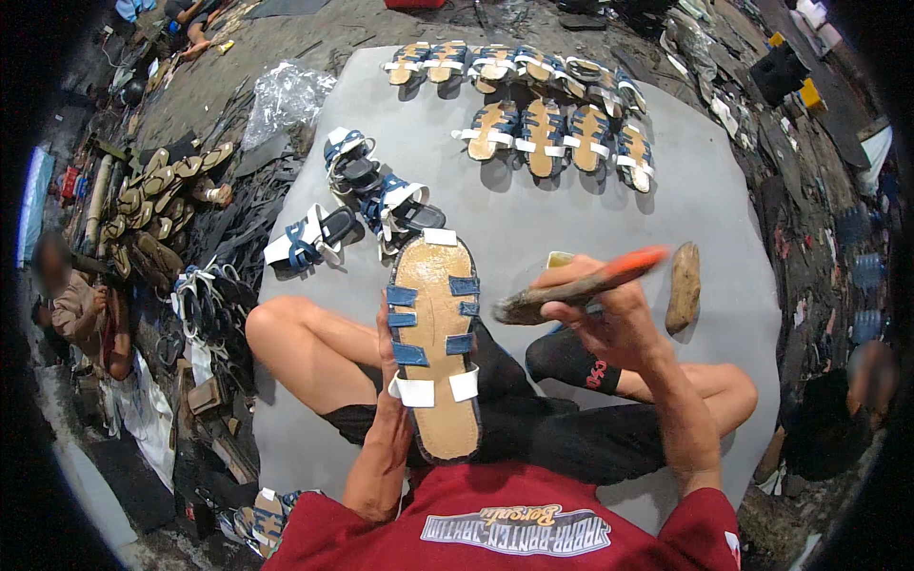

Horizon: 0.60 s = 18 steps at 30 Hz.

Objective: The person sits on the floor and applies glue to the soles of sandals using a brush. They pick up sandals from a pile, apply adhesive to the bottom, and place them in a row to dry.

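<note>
My left hand (389, 381) grips an unfinished sandal (433, 352) by its left edge and holds it upright in front of my lap. The sandal's tan face is towards me and looks shiny near the top. Blue and white strap ends are folded onto this face from both sides. In my right hand (605, 309), just right of the sandal and apart from it, is a long, worn, crusted tool (552, 297) with a bright orange end. It is slightly blurred, and I cannot make out its kind. A small pale yellowish thing (560, 259) is mostly hidden behind that hand.
Beyond the sandal, strapped sandals (367, 186) lie loosely on the grey mat (409, 124). Several tan-faced sandals (543, 138) stand in rows at the far side. A worn brown block (683, 288) lies to the right. Scraps, footwear (157, 190) and other people surround the mat.
</note>
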### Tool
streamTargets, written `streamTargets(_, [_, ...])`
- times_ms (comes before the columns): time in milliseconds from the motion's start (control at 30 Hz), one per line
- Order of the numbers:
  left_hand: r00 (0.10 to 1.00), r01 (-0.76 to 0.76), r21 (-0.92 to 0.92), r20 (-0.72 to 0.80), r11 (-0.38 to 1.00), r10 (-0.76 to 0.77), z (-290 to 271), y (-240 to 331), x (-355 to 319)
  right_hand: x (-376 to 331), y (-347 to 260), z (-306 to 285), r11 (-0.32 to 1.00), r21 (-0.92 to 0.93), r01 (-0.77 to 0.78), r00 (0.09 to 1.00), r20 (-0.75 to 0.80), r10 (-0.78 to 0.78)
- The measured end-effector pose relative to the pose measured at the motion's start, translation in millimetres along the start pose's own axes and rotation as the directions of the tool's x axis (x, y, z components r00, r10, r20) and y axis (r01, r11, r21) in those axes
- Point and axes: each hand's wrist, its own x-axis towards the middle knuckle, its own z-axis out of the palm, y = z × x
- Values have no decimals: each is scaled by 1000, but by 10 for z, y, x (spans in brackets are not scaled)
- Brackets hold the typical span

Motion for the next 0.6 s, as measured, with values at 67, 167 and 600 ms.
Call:
streamTargets(67, [992,-92,286,-61,954,114,40,-103,19,114,-256,137,986,87,145,987,-85,-137])
streamTargets(167, [913,-132,461,-289,878,289,359,-181,39,-70,-146,361,996,24,80,985,153,-83])
streamTargets(600, [996,-26,118,-86,993,36,-254,80,-130,-739,1969,46,848,-112,-518,815,-363,451])
